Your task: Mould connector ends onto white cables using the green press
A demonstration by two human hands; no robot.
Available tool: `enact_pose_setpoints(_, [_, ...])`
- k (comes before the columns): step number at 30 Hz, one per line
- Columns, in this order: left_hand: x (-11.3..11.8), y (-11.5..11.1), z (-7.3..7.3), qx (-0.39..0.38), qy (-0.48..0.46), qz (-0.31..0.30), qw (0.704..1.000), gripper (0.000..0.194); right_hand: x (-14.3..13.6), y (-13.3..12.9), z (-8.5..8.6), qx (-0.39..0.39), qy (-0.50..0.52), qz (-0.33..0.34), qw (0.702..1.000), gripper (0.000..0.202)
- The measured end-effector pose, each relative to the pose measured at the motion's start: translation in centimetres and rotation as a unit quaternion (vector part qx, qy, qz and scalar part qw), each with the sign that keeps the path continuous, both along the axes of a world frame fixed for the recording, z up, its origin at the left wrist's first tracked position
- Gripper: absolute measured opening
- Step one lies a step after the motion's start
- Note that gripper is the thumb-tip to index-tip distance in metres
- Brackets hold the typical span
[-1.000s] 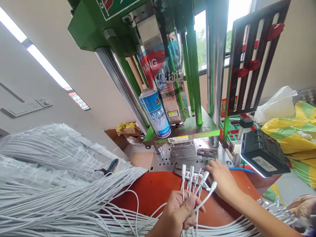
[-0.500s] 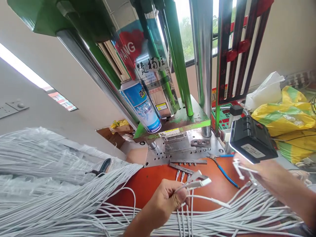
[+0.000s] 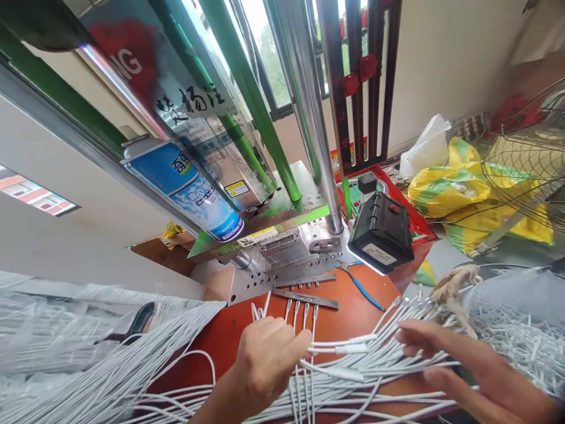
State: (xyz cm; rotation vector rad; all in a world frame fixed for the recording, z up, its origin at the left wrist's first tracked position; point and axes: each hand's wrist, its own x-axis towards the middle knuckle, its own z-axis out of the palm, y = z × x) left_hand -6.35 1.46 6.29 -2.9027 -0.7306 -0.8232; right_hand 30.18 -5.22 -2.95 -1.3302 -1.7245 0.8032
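White cables (image 3: 353,348) with thick moulded ends stick out to the right of my left hand (image 3: 269,359), which is closed around them just above the bench. My right hand (image 3: 445,359) is over the cable bundle at the right, fingers apart, with nothing in it. Several cables with metal plugs (image 3: 306,307) run down from a metal bar (image 3: 306,298) on the orange surface, beyond my left hand. A wide bundle of white cables (image 3: 176,353) stretches across the front.
Blue-handled pliers (image 3: 367,294) lie behind the cables. The green press plate (image 3: 304,206) bears a blue spray can (image 3: 189,191); a black box lamp (image 3: 380,235) stands beside it. White scraps (image 3: 516,341) fill a bag at right, below yellow bags (image 3: 450,182).
My left hand has turned over, knuckles up, with the cable ends pointing right. My right hand has come down and opened; the white piece it held is gone from it. The view has shifted right.
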Motion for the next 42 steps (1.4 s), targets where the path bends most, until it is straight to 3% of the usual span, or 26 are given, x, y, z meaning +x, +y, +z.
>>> enact_pose_setpoints(2, [0.1, -0.2, 0.2, 0.042, 0.019, -0.005, 0.999, 0.032, -3.7, 0.3, 1.0, -0.036, 0.059, 0.07, 0.995, 0.045])
enact_pose_setpoints(5, [0.1, -0.7, 0.7, 0.094, 0.035, -0.01, 0.995, 0.034, -7.3, 1.3, 2.8, -0.038, 0.104, 0.086, 0.99, 0.024])
enact_pose_setpoints(7, [0.1, -1.4, 1.1, 0.126, 0.043, -0.012, 0.991, 0.032, -8.1, 1.9, 3.8, -0.007, 0.118, 0.101, 0.988, 0.018])
enact_pose_setpoints(10, [-0.5, -2.4, 1.4, 0.17, 0.068, 0.005, 0.983, 0.028, -8.0, 2.4, 4.6, 0.007, 0.112, 0.188, 0.976, 0.018])
enact_pose_setpoints(13, [-3.1, -1.7, 1.2, 0.212, 0.064, 0.037, 0.974, 0.025, -7.8, 3.3, 4.6, -0.002, 0.061, 0.244, 0.968, 0.019])
enact_pose_setpoints(14, [-4.6, -0.9, 1.0, 0.228, 0.025, 0.079, 0.97, 0.021, -7.9, 3.9, 4.3, 0.0, 0.044, 0.23, 0.972, 0.018])
enact_pose_setpoints(16, [-8.1, 1.4, 0.7, 0.236, -0.108, 0.238, 0.936, 0.016, -8.5, 5.5, 3.3, 0.013, 0.006, 0.168, 0.986, 0.03])
enact_pose_setpoints(18, [-10.9, 3.3, 0.2, 0.164, -0.233, 0.451, 0.846, 0.03, -9.6, 7.4, 1.8, 0.032, -0.063, 0.126, 0.989, 0.039])
enact_pose_setpoints(19, [-11.5, 3.7, -0.2, 0.122, -0.247, 0.514, 0.812, 0.043, -10.3, 8.3, 1.0, 0.043, -0.104, 0.123, 0.986, 0.037])
enact_pose_setpoints(20, [-11.4, 3.5, -0.7, 0.086, -0.235, 0.545, 0.8, 0.055, -11.1, 9.1, 0.2, 0.052, -0.146, 0.128, 0.98, 0.034])
enact_pose_setpoints(21, [-10.5, 2.9, -1.4, 0.067, -0.209, 0.54, 0.812, 0.061, -11.9, 9.8, -0.4, 0.06, -0.184, 0.132, 0.972, 0.032])
enact_pose_setpoints(22, [-9.0, 1.9, -2.2, 0.049, -0.178, 0.504, 0.844, 0.056, -12.7, 10.2, -1.0, 0.064, -0.218, 0.133, 0.965, 0.03])
enact_pose_setpoints(24, [-4.6, -0.6, -4.1, -0.077, -0.074, 0.367, 0.924, 0.024, -13.9, 10.7, -1.9, 0.072, -0.266, 0.117, 0.954, 0.028])
enact_pose_setpoints(25, [-2.3, -1.7, -5.0, -0.125, -0.029, 0.337, 0.933, 0.011, -14.4, 10.8, -2.2, 0.077, -0.28, 0.108, 0.951, 0.027])
enact_pose_setpoints(27, [1.7, -2.7, -6.5, -0.135, 0.044, 0.341, 0.929, 0.012, -14.9, 10.8, -2.5, 0.087, -0.285, 0.1, 0.949, 0.024])
enact_pose_setpoints(29, [3.9, -2.1, -7.5, -0.133, 0.086, 0.36, 0.919, 0.014, -14.9, 10.7, -2.7, 0.097, -0.269, 0.109, 0.952, 0.024])
enact_pose_setpoints(34, [4.3, 0.7, -8.6, -0.156, 0.077, 0.361, 0.916, 0.014, -14.4, 10.7, -2.8, 0.122, -0.214, 0.135, 0.96, 0.021])
enact_pose_setpoints(42, [3.8, 0.0, -7.9, -0.145, 0.051, 0.381, 0.912, 0.017, -14.4, 10.3, -3.2, 0.136, -0.205, 0.125, 0.961, 0.018])
